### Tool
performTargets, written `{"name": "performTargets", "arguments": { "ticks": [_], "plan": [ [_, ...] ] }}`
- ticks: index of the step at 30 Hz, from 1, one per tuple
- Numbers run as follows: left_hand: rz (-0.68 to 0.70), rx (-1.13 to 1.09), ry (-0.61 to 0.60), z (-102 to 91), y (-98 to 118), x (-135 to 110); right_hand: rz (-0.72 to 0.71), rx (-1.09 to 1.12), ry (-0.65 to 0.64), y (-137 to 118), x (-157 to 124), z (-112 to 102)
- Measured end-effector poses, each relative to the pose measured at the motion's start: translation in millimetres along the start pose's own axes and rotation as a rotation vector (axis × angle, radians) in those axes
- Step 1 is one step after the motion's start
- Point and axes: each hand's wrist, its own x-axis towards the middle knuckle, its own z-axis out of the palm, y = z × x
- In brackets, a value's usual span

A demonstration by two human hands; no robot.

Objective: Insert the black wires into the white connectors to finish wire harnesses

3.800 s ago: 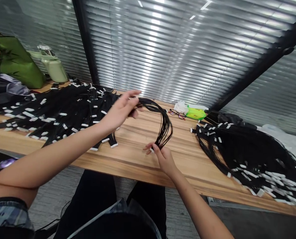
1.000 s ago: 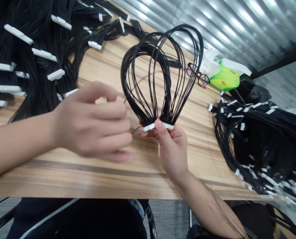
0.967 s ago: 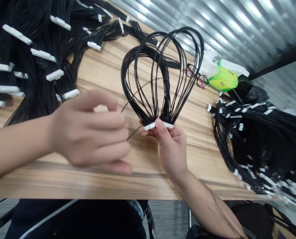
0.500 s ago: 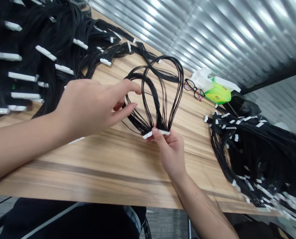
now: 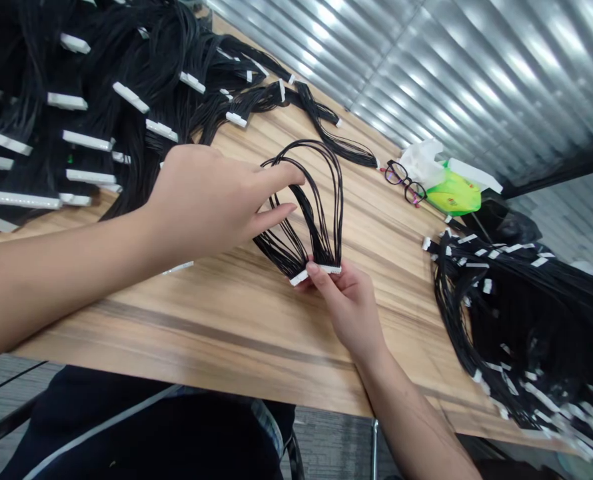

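Over the desk (image 5: 216,333) we see the cable (image 5: 319,243), white ends (image 5: 299,278) pinched in the right hand (image 5: 351,303), presumably to keep it looped; the left hand (image 5: 216,207), thumb and forefinger parted, shows no clear grip.

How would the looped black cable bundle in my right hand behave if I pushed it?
The cable bundle would likely flex yet spring back, since its loops arch above your right hand. It could tangle, as its thin wires fan apart. The white connectors look straight, so that end is probably rigid.
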Motion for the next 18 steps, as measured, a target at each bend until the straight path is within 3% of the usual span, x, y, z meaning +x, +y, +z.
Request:
{"name": "performTargets", "arguments": {
  "ticks": [3,10,13,15,18],
  "plan": [
    [-0.01,-0.015,-0.021,0.7,-2.2,-1.4,0.012,-0.028,-0.039,0.1,-0.7,-0.9],
    [0.204,-0.063,0.07,-3.6,-19.0,7.1,0.042,-0.06,-0.066,-3.6,6.4,-8.5],
    [0.303,-0.258,-0.046,-0.5,-29.6,14.1,0.045,-0.066,-0.074,-6.4,11.6,-15.2],
    [0.271,-0.439,-0.087,6.8,-31.3,14.4,0.052,-0.088,-0.118,-10.0,14.3,-20.3],
    [0.019,-0.574,0.086,22.9,-23.1,5.3,0.058,-0.14,-0.241,-16.7,16.2,-26.9]
  ]
}}
